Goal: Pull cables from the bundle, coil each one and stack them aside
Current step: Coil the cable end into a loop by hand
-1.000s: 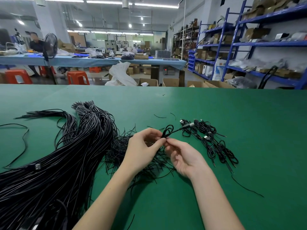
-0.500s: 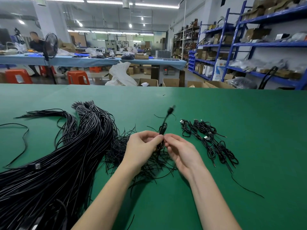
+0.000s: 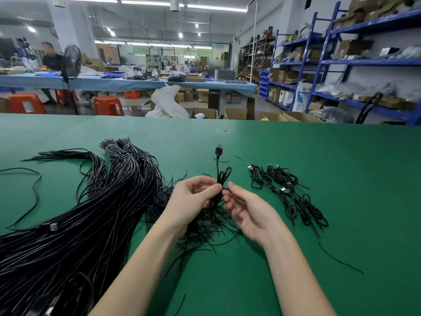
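One view only, head camera. A small coiled cable (image 3: 219,179) is pinched upright by the left hand (image 3: 193,197), its plug end (image 3: 219,149) now pointing straight up over the green table (image 3: 319,156); a second ago the plug lay tilted right toward the stack. The right hand (image 3: 250,210) has let go and is held just beside the coil, fingers relaxed and spread, holding nothing; half a second ago it was still pinching the coil. Loose short ties (image 3: 205,226) are seen beneath both hands. The big cable bundle (image 3: 91,213) lies at left, the stack of finished coils (image 3: 289,190) at right, well apart from the held coil. Judged: coil is wound, tying or setting aside comes next.
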